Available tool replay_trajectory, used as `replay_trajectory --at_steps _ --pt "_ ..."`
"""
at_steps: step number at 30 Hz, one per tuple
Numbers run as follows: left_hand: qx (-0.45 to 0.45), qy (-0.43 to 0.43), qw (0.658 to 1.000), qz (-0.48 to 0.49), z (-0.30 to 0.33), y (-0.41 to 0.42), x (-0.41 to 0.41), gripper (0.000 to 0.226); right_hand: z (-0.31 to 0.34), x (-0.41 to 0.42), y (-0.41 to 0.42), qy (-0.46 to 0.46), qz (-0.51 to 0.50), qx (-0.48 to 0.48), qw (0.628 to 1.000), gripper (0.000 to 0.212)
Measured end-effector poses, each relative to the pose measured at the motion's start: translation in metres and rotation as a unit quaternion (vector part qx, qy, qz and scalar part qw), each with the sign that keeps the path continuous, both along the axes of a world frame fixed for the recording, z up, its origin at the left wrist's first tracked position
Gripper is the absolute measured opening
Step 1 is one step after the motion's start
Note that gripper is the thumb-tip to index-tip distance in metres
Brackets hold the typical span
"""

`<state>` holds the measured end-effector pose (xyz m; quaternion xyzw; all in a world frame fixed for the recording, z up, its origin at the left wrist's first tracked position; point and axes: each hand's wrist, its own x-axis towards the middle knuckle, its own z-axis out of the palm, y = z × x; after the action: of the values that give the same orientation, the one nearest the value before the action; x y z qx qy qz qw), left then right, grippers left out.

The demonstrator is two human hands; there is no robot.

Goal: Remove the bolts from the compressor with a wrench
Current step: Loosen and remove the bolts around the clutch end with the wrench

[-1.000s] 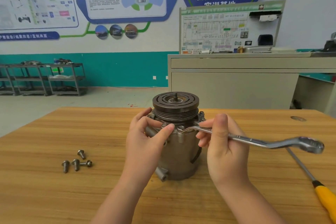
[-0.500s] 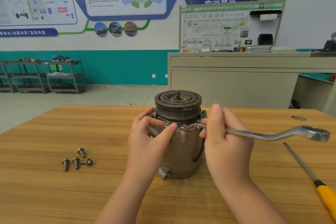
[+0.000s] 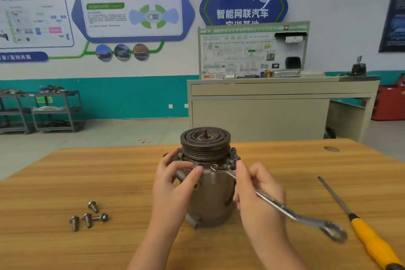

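Nearest the camera: right hand [image 3: 260, 195] wrapped around the shank of the wrench [image 3: 278, 206], fingers curled over it, free ring end hanging low toward the near right. Left hand [image 3: 173, 190] curved around the body of the compressor [image 3: 208, 199], thumb tip up at the flange, steadying it upright on the wooden table [image 3: 65, 182]. To the left, on the bare wood, four loose bolts [image 3: 88, 216] lying well apart from the compressor (so part of the job looks done). To the right, a yellow-handled screwdriver [image 3: 372, 241], untouched. A little farther in: the wrench's working end seated at a bolt [image 3: 215, 167] on the front of the flange, just under the grooved pulley [image 3: 205, 141]. More bolt heads visible around the right rim. Step in hand, by the look of it: loosening this front bolt. Next move probably calls for a reseat of the ring end and another swing, with the left hand bracing against the turn. Beyond the table: grey cabinet [image 3: 274, 112] with a wiring board.
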<state>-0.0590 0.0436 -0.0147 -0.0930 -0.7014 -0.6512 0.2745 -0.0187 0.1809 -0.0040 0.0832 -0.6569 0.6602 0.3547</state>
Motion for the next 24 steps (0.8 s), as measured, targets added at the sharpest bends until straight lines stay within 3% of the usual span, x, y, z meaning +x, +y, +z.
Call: replay_trajectory --at_steps 3,4,6,10,13,18,24 --pt "-0.005 -0.002 1.000 0.003 0.001 0.004 0.000 0.018 0.020 -0.019 0.029 -0.122 0.179 -0.220 0.951 0.020" --pt "-0.020 -0.007 1.000 -0.001 0.001 0.004 0.001 0.020 0.027 -0.022 0.036 -0.125 0.190 -0.240 0.944 0.021" --pt "-0.031 -0.016 0.999 -0.030 0.000 0.003 0.002 0.025 0.037 -0.022 0.044 -0.072 0.144 -0.188 0.969 0.026" --pt "-0.025 -0.016 0.999 -0.038 0.000 -0.002 0.001 0.006 0.036 -0.005 0.028 0.039 0.012 0.031 0.999 0.040" --pt "-0.011 -0.015 1.000 -0.010 0.002 0.003 -0.002 0.008 0.026 0.001 0.010 0.055 -0.062 0.120 0.989 0.038" --pt "-0.012 0.000 1.000 -0.008 0.000 0.005 -0.003 0.011 0.023 0.004 -0.003 0.091 -0.088 0.136 0.983 0.040" --pt "-0.002 0.003 0.999 -0.042 0.001 -0.001 0.000 0.009 0.031 0.003 -0.019 0.158 -0.170 0.310 0.922 0.044"
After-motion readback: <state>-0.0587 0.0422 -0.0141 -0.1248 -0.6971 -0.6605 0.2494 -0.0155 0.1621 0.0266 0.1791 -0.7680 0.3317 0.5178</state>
